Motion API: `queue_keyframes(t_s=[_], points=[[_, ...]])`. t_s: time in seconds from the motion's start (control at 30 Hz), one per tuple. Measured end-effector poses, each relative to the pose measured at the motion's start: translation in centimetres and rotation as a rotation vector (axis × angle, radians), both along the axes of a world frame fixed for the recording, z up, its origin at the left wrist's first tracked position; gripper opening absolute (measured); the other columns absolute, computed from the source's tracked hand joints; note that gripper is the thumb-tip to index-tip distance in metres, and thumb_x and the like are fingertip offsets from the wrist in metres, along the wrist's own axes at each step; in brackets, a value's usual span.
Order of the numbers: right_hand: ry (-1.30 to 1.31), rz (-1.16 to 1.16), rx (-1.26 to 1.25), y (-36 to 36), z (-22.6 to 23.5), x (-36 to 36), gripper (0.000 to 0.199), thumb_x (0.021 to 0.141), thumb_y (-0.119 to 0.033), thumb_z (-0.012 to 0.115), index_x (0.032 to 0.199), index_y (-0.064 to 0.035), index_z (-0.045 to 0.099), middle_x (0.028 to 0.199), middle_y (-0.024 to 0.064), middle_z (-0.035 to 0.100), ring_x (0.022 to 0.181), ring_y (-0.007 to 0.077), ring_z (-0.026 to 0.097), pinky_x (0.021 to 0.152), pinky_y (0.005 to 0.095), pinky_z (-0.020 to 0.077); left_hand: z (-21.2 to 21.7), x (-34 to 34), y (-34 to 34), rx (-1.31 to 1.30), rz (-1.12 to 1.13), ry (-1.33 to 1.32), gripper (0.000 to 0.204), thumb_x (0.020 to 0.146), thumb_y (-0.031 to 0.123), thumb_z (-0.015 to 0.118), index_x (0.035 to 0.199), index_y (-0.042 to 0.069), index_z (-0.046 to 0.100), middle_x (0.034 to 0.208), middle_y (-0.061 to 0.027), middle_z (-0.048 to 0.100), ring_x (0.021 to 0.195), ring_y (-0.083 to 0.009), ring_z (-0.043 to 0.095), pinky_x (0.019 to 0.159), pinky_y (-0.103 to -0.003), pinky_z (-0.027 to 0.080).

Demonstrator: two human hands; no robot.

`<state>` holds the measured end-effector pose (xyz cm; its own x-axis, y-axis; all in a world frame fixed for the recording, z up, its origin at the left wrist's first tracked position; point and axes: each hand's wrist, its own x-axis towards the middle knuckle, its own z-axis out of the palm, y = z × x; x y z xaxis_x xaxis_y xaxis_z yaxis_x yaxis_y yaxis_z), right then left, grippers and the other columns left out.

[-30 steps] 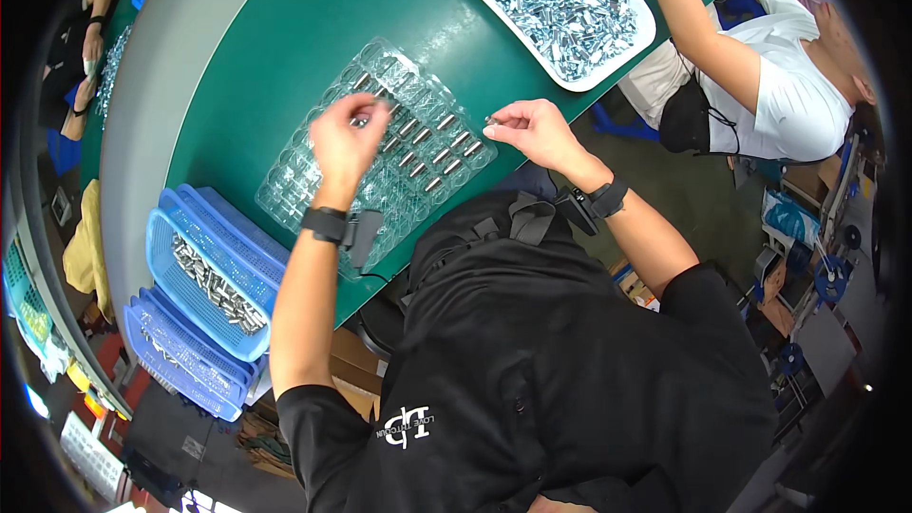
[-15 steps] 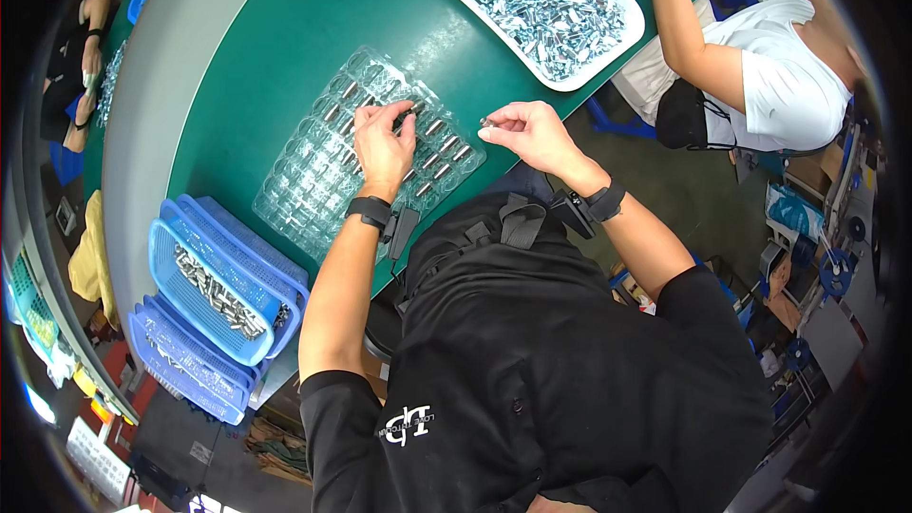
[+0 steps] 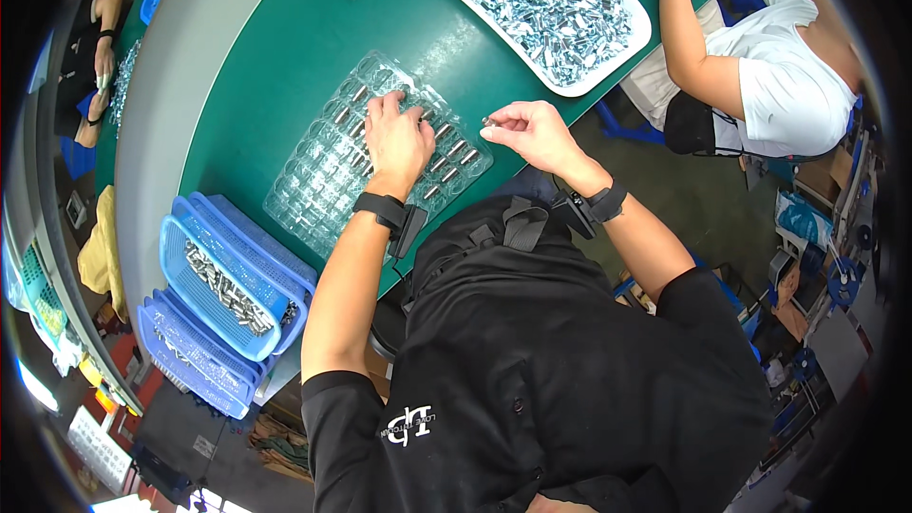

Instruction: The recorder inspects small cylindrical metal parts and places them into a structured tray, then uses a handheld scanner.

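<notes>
Two bare hands are seen over a green table (image 3: 285, 66). The left hand (image 3: 397, 138) is laid on a clear plastic blister tray (image 3: 323, 180) partly filled with small metal cylinders, its fingers slightly spread and pressed flat on the pockets. Just right of the tray, one small metal part (image 3: 489, 122) is pinched between the fingertips of the right hand (image 3: 532, 133); a white tray (image 3: 638, 38) heaped with such parts lies beyond, and blue baskets (image 3: 218, 285) are stacked at the left.
</notes>
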<state>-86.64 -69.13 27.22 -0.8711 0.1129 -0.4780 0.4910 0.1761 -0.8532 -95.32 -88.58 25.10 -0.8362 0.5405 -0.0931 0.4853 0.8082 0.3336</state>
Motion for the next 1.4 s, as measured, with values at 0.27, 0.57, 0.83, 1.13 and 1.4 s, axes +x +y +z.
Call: queue_keyframes(t_s=[0.27, 0.57, 0.83, 1.13, 1.4], points=[[0.02, 0.008, -0.045, 0.4, -0.2, 0.0, 0.027, 0.076, -0.015, 0.073, 0.091, 0.0048, 0.065, 0.075, 0.0038, 0.065, 0.065, 0.0048, 0.055, 0.061, 0.0207, 0.0468, -0.2, -0.2, 0.3, 0.058, 0.159, -0.116, 0.015, 0.068, 0.017, 0.066, 0.082, 0.011, 0.071, 0.11, -0.0075, 0.055, 0.104, -0.0284, 0.045, 0.086, -0.037, 0.042], [0.048, 0.085, -0.023, 0.4, -0.2, -1.1, 0.03, 0.073, -0.02, 0.073, 0.092, 0.003, 0.067, 0.078, 0.011, 0.068, 0.068, 0.0135, 0.063, 0.064, 0.0255, 0.0499, 1.0, 0.1, 2.0, -0.334, 0.084, 0.06, 0.015, 0.071, 0.014, 0.064, 0.084, 0.009, 0.071, 0.107, -0.0078, 0.055, 0.104, -0.0286, 0.045, 0.086, -0.043, 0.039], [0.071, 0.123, 0.004, 0.8, -0.6, -1.4, 0.031, 0.072, -0.023, 0.073, 0.091, 0.0014, 0.067, 0.075, 0.0109, 0.067, 0.066, 0.0142, 0.063, 0.062, 0.0262, 0.0493, 0.6, -1.3, 2.8, -0.429, 0.135, -0.093, 0.017, 0.072, 0.014, 0.064, 0.087, 0.008, 0.07, 0.116, -0.0094, 0.054, 0.112, -0.0305, 0.042, 0.093, -0.044, 0.037], [0.043, 0.158, -0.009, 1.6, 0.0, -0.9, 0.023, 0.075, -0.014, 0.073, 0.089, 0.0018, 0.067, 0.071, 0.0008, 0.062, 0.062, 0.0042, 0.053, 0.059, 0.0198, 0.0447, -0.6, 1.2, 0.8, 0.081, 0.264, -0.074, 0.017, 0.073, 0.015, 0.067, 0.088, 0.008, 0.07, 0.122, -0.0119, 0.051, 0.115, -0.0328, 0.041, 0.096, -0.044, 0.036], [0.19, 0.284, -0.221, 1.4, 2.4, -1.0, 0.021, 0.074, -0.009, 0.073, 0.092, 0.001, 0.067, 0.074, 0.0018, 0.058, 0.066, 0.0065, 0.052, 0.06, 0.0215, 0.0438, 2.2, 2.8, 0.4, 0.137, 0.252, 0.155, 0.032, 0.078, 0.014, 0.065, 0.108, 0.008, 0.061, 0.117, -0.0149, 0.054, 0.107, -0.03, 0.05, 0.091, -0.039, 0.041]])
